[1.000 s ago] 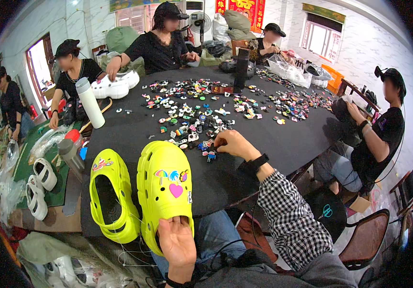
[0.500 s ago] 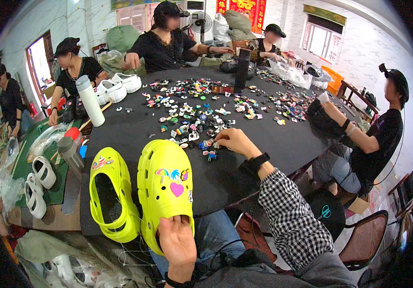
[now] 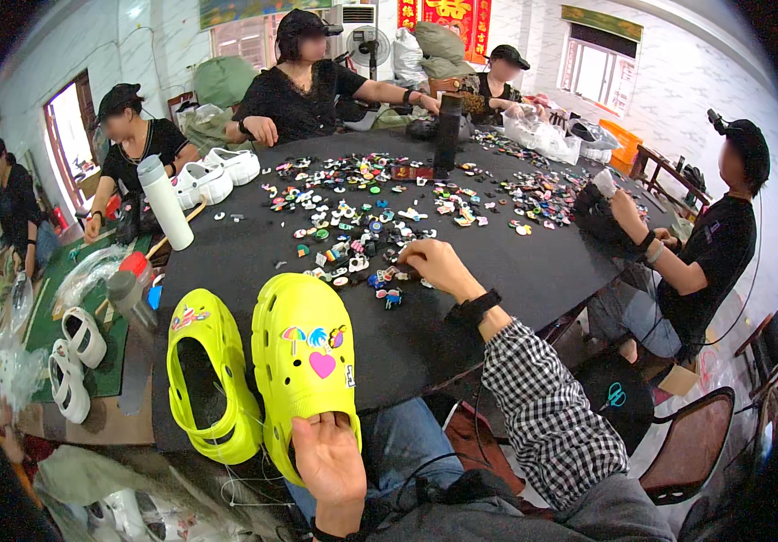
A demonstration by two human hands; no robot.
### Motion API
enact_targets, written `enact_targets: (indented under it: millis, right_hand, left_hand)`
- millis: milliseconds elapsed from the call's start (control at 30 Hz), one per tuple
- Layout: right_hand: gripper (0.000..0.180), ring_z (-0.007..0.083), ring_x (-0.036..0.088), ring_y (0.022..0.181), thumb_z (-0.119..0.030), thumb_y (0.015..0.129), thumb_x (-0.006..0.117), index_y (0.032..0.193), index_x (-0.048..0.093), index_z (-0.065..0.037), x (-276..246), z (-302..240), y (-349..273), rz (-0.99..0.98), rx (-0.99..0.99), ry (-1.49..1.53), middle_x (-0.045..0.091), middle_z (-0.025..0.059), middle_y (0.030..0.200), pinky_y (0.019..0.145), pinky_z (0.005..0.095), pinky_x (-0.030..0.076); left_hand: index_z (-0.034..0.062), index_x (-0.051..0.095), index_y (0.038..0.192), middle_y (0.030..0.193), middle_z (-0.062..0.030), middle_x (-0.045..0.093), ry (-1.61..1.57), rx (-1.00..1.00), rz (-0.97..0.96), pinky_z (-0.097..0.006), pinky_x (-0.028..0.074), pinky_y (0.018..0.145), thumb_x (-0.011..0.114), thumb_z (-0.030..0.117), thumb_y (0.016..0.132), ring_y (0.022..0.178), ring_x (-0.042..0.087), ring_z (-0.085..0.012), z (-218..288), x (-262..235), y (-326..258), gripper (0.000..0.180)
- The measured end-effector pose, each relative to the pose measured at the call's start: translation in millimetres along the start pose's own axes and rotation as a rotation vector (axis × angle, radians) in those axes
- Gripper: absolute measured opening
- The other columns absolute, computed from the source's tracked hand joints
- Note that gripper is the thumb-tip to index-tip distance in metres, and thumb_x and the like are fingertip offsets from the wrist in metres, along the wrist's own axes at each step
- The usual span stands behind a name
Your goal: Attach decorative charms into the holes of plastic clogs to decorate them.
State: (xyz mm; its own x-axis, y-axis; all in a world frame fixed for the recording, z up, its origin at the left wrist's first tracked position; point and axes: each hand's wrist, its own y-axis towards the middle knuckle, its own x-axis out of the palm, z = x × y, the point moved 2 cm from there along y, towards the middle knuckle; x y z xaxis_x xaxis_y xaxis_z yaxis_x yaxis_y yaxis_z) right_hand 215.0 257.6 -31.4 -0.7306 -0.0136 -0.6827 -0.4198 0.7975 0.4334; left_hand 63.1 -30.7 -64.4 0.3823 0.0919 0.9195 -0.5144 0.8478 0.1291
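My left hand point(image 3: 328, 462) holds a lime-yellow clog point(image 3: 303, 393), its fingers pushed inside the shoe opening and the palm turned up. On that clog's upper sit an umbrella charm, a palm tree charm, a small round-topped charm and a pink heart. Against its left side stands a matching lime clog point(image 3: 236, 384) with a few charms near the toe. My right hand point(image 3: 436, 269) is over the near edge of a heap of shoe charms point(image 3: 353, 253). Its fingers are curled and closed at the charms; what lies between the fingertips is hidden.
Around the dark table point(image 3: 497, 298) several people work. White clogs point(image 3: 231, 164) and a white bottle point(image 3: 166, 203) stand at the far left. A dark upright box point(image 3: 448, 135) rises behind the charms. More white clogs point(image 3: 68, 379) lie on a green mat at left.
The view has shifted slightly. My right hand stays at the charm heap, its fingers a little more curled. My left hand still holds the clog. A person across the table has stretched an arm rightward.
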Motion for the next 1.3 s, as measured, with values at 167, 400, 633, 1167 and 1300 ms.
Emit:
enact_targets:
  millis: [167,400,633,1167,1300]
  right_hand:
    - [0.018,0.0322,0.064,0.076,-0.004,0.082,0.053,0.090,0.069,-0.003,-8,-4,1,0.197,-0.005,0.031,0.067,0.0171,0.083,0.073,0.0388,0.050]
    - [0.023,0.0208,0.064,0.090,-0.002,0.084,0.049,0.099,0.066,0.000,-21,29,23,0.232,0.104,0.217,0.068,0.0122,0.095,0.080,0.0313,0.049]
    - [0.024,0.0309,0.065,0.092,-0.003,0.081,0.049,0.097,0.068,-0.002,-17,56,26,0.232,0.204,0.023,0.068,0.0166,0.095,0.083,0.0373,0.050]
    - [0.029,0.0327,0.057,0.107,-0.001,0.075,0.056,0.100,0.069,-0.010,0,68,26,0.029,0.121,-0.121,0.064,0.0186,0.104,0.094,0.0403,0.046]
    - [0.022,0.0306,0.063,0.093,0.003,0.071,0.054,0.086,0.068,-0.004,-3,66,26,-0.028,0.053,0.043,0.067,0.0166,0.091,0.083,0.0381,0.050]
  left_hand:
    - [0.0013,0.046,0.129,0.128,-0.0082,0.052,-0.010,-0.007,-0.006,-0.035,0.034,0.102,0.053,0.033,0.095,0.118,0.045,-0.0213,1,0,0,0.047]
    - [0.0008,0.046,0.129,0.126,-0.0090,0.053,-0.012,0.003,0.005,-0.035,0.036,0.100,0.052,0.032,0.095,0.117,0.046,-0.0215,2,2,1,0.046]
    - [0.0011,0.046,0.129,0.125,-0.0084,0.054,-0.020,-0.010,-0.011,-0.035,0.037,0.098,0.051,0.031,0.096,0.116,0.047,-0.0214,1,-3,1,0.045]
    - [0.0016,0.049,0.127,0.123,-0.0072,0.055,-0.052,-0.001,-0.037,-0.035,0.037,0.099,0.052,0.028,0.096,0.115,0.047,-0.0206,-3,-6,1,0.040]
    - [0.0016,0.041,0.133,0.132,-0.0114,0.048,-0.019,-0.005,-0.057,-0.038,0.032,0.106,0.049,0.032,0.097,0.124,0.042,-0.0256,-6,-12,1,0.048]
